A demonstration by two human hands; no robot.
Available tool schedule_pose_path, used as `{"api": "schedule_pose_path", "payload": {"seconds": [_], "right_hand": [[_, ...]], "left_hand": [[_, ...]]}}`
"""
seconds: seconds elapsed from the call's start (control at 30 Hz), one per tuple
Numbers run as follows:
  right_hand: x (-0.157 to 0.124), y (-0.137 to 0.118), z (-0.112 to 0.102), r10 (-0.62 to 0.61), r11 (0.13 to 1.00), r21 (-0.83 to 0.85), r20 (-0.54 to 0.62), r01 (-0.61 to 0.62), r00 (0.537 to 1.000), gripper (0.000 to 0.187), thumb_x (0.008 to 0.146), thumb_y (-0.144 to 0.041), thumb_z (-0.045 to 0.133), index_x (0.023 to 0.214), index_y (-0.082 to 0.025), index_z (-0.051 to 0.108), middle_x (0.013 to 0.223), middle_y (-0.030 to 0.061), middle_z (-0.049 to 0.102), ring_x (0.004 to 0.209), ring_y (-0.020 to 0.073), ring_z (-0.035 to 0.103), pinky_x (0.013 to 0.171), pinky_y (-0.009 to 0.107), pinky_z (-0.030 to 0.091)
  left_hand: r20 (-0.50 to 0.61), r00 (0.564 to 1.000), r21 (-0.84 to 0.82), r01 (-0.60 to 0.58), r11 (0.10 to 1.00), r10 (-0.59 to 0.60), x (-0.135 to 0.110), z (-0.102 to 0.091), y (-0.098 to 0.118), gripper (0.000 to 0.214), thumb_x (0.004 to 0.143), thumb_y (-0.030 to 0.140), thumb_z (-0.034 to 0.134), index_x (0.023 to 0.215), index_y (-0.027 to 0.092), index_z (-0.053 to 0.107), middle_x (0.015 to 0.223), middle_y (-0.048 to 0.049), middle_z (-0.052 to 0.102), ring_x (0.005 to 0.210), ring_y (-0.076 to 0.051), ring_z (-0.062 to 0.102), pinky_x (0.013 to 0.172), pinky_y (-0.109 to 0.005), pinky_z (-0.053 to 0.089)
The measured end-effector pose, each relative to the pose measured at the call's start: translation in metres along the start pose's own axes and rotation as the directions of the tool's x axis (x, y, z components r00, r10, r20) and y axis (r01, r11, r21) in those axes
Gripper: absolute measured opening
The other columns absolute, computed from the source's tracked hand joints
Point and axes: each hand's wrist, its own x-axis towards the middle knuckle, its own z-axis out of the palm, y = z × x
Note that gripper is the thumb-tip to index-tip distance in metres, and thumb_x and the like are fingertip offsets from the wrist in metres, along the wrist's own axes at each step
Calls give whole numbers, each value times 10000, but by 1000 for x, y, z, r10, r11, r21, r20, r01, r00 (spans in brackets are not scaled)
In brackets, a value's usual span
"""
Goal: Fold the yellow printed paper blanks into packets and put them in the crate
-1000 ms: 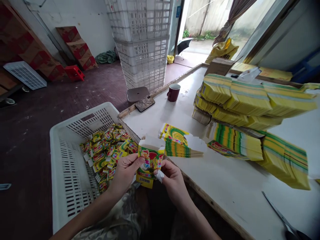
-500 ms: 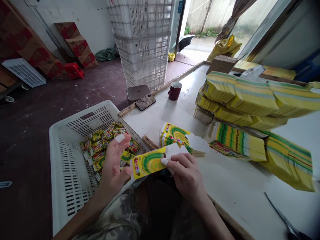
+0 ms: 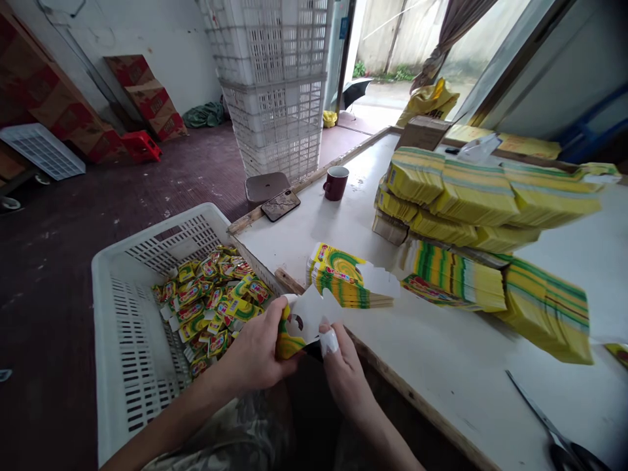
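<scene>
Both my hands hold one flat yellow and green carton blank (image 3: 300, 323) in front of my lap. My left hand (image 3: 259, 353) grips its left side with the fingers curled round it. My right hand (image 3: 342, 370) pinches its lower right edge; the fingertip is wrapped in white tape. The blank's white inner side faces up. Just beyond it a small stack of the same blanks (image 3: 343, 277) lies on the white table (image 3: 441, 366).
A white slatted crate (image 3: 122, 327) at my left holds several folded yellow boxes (image 3: 210, 301). Big bundles of blanks (image 3: 481, 203) pile at the table's right. A mug (image 3: 335, 182), a phone (image 3: 280, 205) and scissors (image 3: 554, 425) lie on the table. Stacked crates (image 3: 279, 85) stand behind.
A folded box left my hands; my right hand drew a fresh flat blank from the stack, and my left hand, open half a second ago, has closed on it.
</scene>
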Motion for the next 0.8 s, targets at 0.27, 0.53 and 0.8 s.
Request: {"api": "schedule_pose_path", "payload": {"seconds": [0.27,0.53,0.8], "right_hand": [[0,12,19,-60,996,51,-194,71,979,397,972,-277,422,1364,-280,357,1160,70,587,990,187,607,845,321,499],[9,14,22,230,923,342,-118,-178,966,499,920,-285,510,1371,-235,302,1174,101,594,1019,212,614,902,381,500],[11,15,19,351,756,498,240,-425,905,502,825,-372,645,1288,-219,527,1141,75,660,1050,247,621,918,384,513]], "left_hand": [[-36,999,-45,19,999,-21,1,3,2,729,743,284,644,1322,184,214,1095,-117,617,960,-266,636,797,-394,537],[-52,993,11,102,995,-102,2,6,-4,684,741,276,643,1290,201,242,1046,-99,629,933,-291,640,776,-429,535],[-44,985,142,-161,977,169,1,8,0,664,688,147,601,1254,233,265,1083,-76,555,950,-251,614,784,-345,520]]}}
